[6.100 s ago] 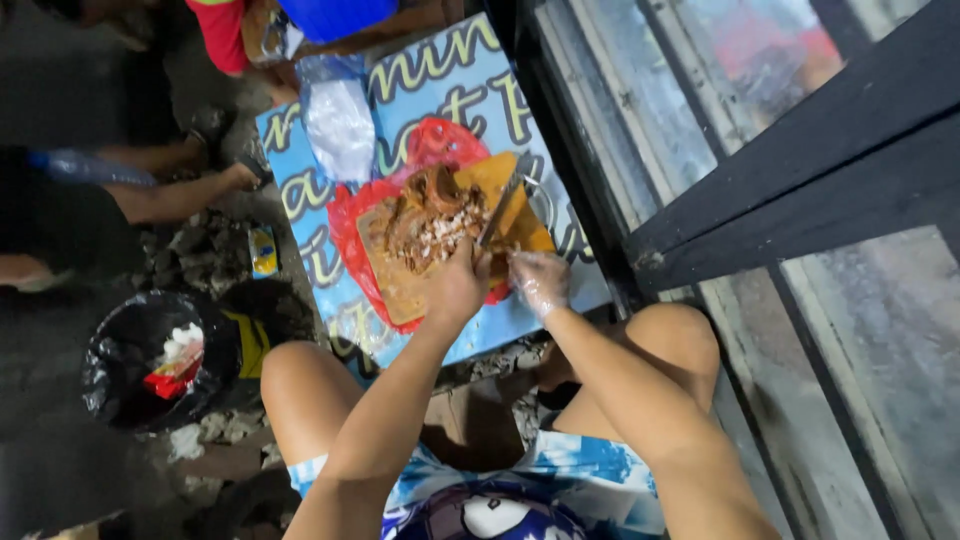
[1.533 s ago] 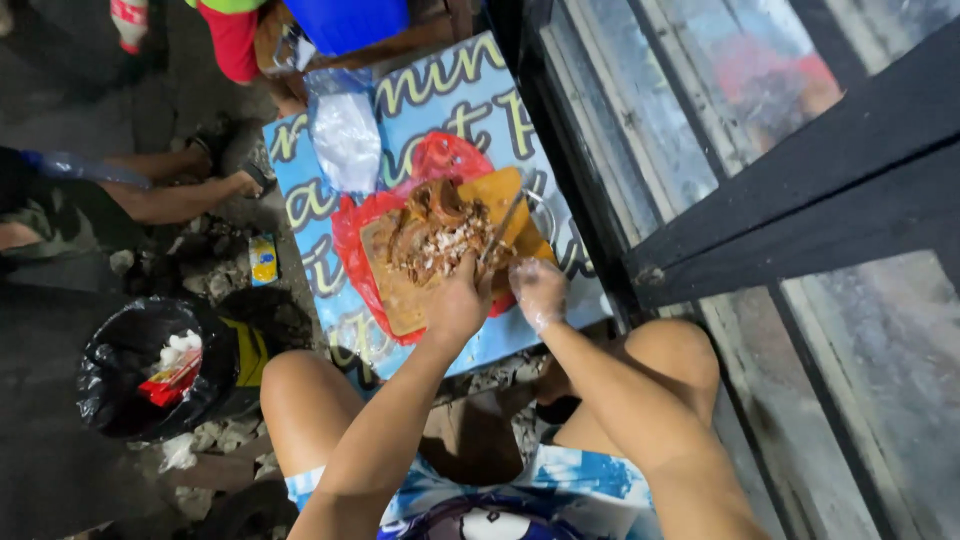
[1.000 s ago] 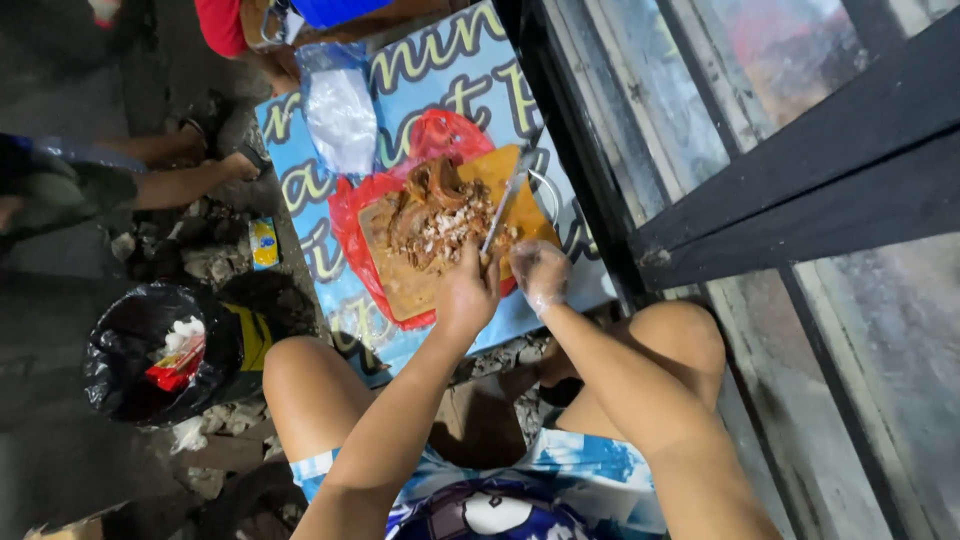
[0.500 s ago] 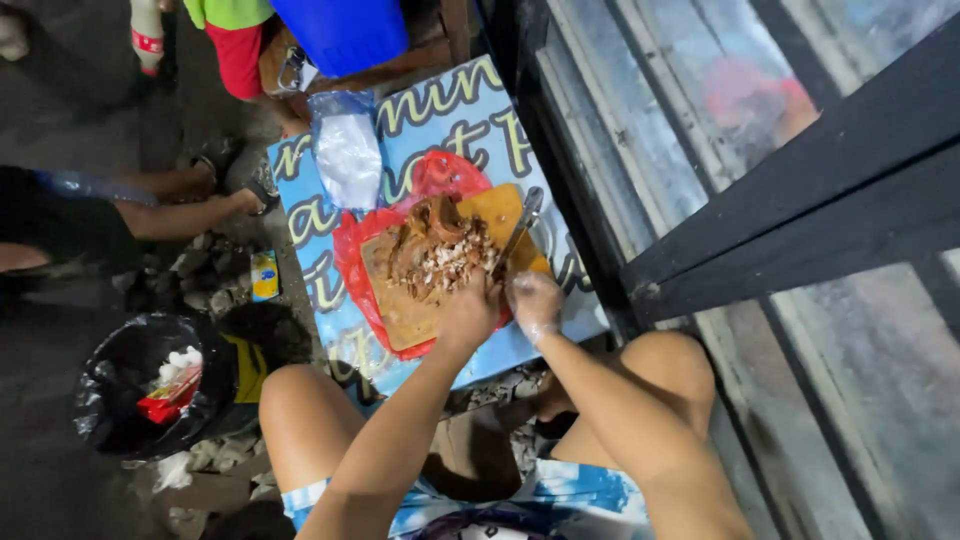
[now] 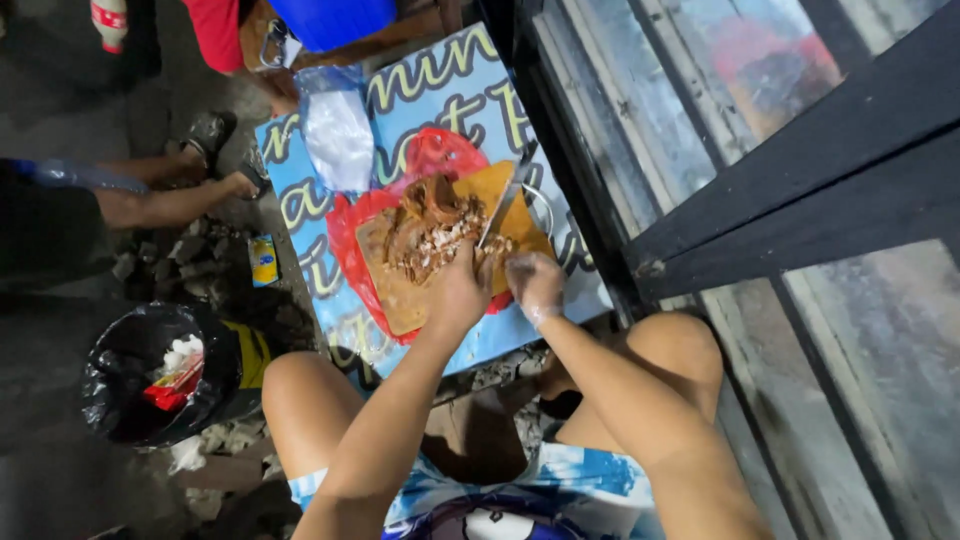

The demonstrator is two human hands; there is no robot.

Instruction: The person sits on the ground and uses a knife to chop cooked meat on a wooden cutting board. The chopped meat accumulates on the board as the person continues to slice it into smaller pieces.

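Note:
A wooden cutting board [image 5: 400,300] lies on a red plastic bag [image 5: 440,155] over a blue printed sheet [image 5: 420,95]. Brown chopped meat [image 5: 430,225] is heaped on the board. My left hand [image 5: 458,292] is at the board's near edge, closed around the handle end of a knife [image 5: 505,205] whose blade lies across the meat, pointing away from me. My right hand [image 5: 535,285], in a thin clear glove, rests beside it with bent fingers on the meat scraps; whether it grips any is unclear.
A clear bag with white contents [image 5: 338,135] lies at the sheet's far end. Another person's arm [image 5: 170,200] reaches in from the left. A black bin bag of rubbish [image 5: 150,370] sits at lower left. Dark beams [image 5: 800,190] run along the right.
Both hands stay at the near edge of the board with the knife across the meat. Only the camera view has shifted slightly.

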